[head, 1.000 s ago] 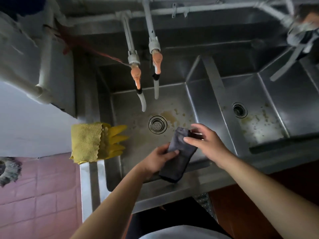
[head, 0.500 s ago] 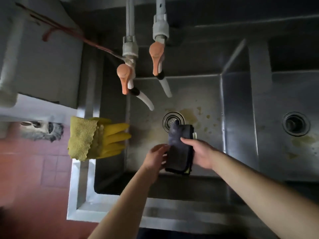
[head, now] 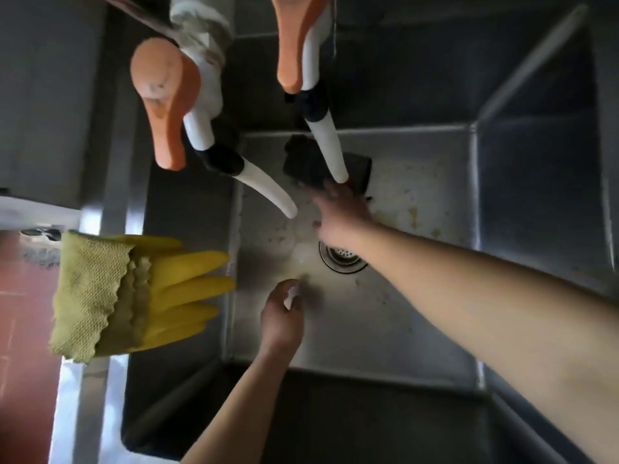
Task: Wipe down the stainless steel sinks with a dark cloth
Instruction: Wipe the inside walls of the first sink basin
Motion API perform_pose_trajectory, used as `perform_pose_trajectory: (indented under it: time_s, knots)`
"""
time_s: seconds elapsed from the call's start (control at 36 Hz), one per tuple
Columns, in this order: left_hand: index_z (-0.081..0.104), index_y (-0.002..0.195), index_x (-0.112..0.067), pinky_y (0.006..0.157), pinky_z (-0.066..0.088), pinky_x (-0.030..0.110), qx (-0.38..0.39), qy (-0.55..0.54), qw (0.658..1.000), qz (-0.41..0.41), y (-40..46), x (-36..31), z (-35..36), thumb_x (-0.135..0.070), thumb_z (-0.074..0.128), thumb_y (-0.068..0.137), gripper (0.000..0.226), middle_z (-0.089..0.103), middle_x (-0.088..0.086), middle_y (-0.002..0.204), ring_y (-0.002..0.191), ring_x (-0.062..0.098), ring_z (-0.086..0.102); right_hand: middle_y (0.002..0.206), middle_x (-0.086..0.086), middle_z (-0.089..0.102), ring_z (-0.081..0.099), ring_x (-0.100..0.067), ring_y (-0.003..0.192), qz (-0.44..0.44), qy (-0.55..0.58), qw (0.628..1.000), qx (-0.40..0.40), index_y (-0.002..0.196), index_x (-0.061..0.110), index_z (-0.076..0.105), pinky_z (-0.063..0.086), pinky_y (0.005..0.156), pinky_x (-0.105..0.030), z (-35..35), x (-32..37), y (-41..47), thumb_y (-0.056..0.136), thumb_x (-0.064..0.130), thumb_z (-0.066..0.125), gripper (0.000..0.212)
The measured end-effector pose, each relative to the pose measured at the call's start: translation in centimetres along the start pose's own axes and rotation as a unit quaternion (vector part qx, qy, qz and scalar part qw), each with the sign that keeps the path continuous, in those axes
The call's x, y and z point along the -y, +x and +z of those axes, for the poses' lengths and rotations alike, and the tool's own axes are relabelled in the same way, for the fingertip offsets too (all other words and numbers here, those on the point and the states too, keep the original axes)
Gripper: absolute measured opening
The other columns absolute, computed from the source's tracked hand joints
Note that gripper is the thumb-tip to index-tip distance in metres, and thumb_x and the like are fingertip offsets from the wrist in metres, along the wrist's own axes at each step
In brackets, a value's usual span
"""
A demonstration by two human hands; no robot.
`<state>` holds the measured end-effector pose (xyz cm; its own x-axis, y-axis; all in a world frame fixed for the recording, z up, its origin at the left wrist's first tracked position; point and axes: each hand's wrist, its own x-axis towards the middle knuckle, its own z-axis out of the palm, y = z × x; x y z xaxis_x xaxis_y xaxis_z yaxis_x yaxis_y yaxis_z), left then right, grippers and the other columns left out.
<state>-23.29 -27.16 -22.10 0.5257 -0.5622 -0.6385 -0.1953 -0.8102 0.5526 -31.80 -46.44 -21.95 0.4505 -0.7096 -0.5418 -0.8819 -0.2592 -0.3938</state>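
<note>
The dark cloth [head: 301, 162] lies on the floor of the stainless steel sink [head: 402, 323], against its far wall and partly behind a white spout. My right hand [head: 338, 212] reaches forward over the drain [head: 341, 259], its fingers stretched out and pressing on the cloth's near edge. My left hand [head: 283, 316] hovers low in the basin near the left wall, fingers loosely curled and holding nothing. Yellowish stains [head: 412, 212] mark the sink floor to the right of my right hand.
Two taps with orange handles [head: 164, 105] [head: 294, 45] and white spouts hang over the far side of the basin. Yellow rubber gloves [head: 187, 289] and a yellow mesh cloth [head: 90, 296] drape over the left rim. A steel divider wall [head: 536, 182] rises on the right.
My left hand has let go of the cloth and dropped back. My right hand has pushed the cloth forward past the drain to the far wall. The view has moved closer into the basin.
</note>
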Motion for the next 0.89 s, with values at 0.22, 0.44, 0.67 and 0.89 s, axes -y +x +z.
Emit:
perform_pose_trajectory:
  time_s: [0.22,0.44,0.67,0.89]
  knots:
    - [0.048,0.144,-0.022,0.118,0.028,0.046,-0.012,0.216,0.956,0.199,5.4,-2.1,1.1,-0.039,0.044,0.094,0.053,0.041,0.008,0.154,0.145,0.029,0.031,0.165,0.003,-0.018,-0.016,-0.029,0.152,0.086,-0.021,0.995,-0.053,0.154,0.044,-0.002,-0.003,0.117,-0.061,4.2,-7.0,-2.1,0.090,0.059,0.051,0.085]
    - [0.022,0.156,-0.032,0.121,0.003,0.055,-0.077,0.380,0.862,0.327,16.2,-8.9,6.2,-0.052,0.042,0.096,0.066,0.015,0.008,0.165,0.152,0.036,0.006,0.162,0.005,-0.028,-0.018,-0.031,0.151,0.207,-0.047,0.977,-0.013,0.148,0.049,-0.023,0.000,0.116,-0.065,3.1,-17.4,-1.3,0.082,0.086,0.018,0.086]
    - [0.006,0.157,-0.039,0.122,-0.001,0.056,-0.082,0.373,0.868,0.317,21.4,-12.4,8.2,-0.072,0.011,0.088,0.077,0.000,0.004,0.167,0.152,0.035,-0.006,0.155,0.003,-0.040,-0.028,-0.035,0.147,0.197,-0.058,0.978,-0.034,0.139,0.050,-0.038,-0.008,0.115,-0.064,5.2,-18.0,-0.6,0.077,0.090,0.016,0.091]
    - [0.002,0.156,-0.042,0.122,0.003,0.054,-0.079,0.439,0.834,0.325,25.7,-11.6,1.4,-0.071,0.028,0.093,0.074,-0.005,-0.002,0.166,0.153,0.031,-0.005,0.157,0.001,-0.039,-0.028,-0.035,0.147,0.196,-0.056,0.979,-0.019,0.140,0.049,-0.037,-0.005,0.115,-0.066,4.5,-17.4,-1.0,0.077,0.090,0.018,0.093]
